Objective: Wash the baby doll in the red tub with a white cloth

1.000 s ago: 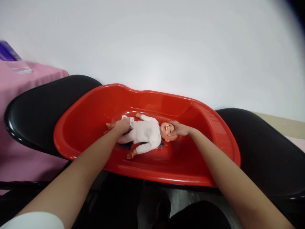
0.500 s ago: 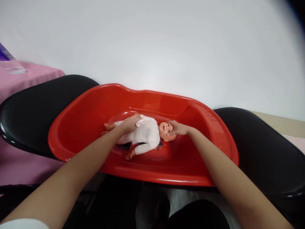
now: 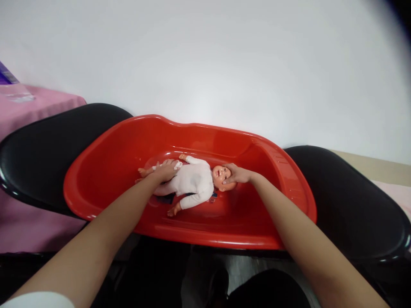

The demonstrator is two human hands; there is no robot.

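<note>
A baby doll [image 3: 195,177] in a white long-sleeved body lies on its back in the red baby bathtub [image 3: 189,239], its head toward the right end. My right hand [image 3: 236,173] cups the top of the doll's head, thumb and fingers on either side. At the doll's hip and upper legs is my left hand [image 3: 166,171], closed on a small white cloth [image 3: 178,164] that shows by the thumb. My left forearm and hand cover part of the doll's legs. Beyond my left hand, one doll arm lies bent toward the far wall of the tub.
Black rounded seats or tabletops flank the tub, one on the left [image 3: 48,149] and one on the right [image 3: 349,201]. A pink cloth [image 3: 58,100] covers a surface at the far left, with a purple item [image 3: 6,75] on it. A white wall [image 3: 205,64] rises behind.
My left hand has moved left, from the doll's belly down to its hip and upper legs, carrying the white cloth. The doll's far hand now shows. My right hand stays on the head.
</note>
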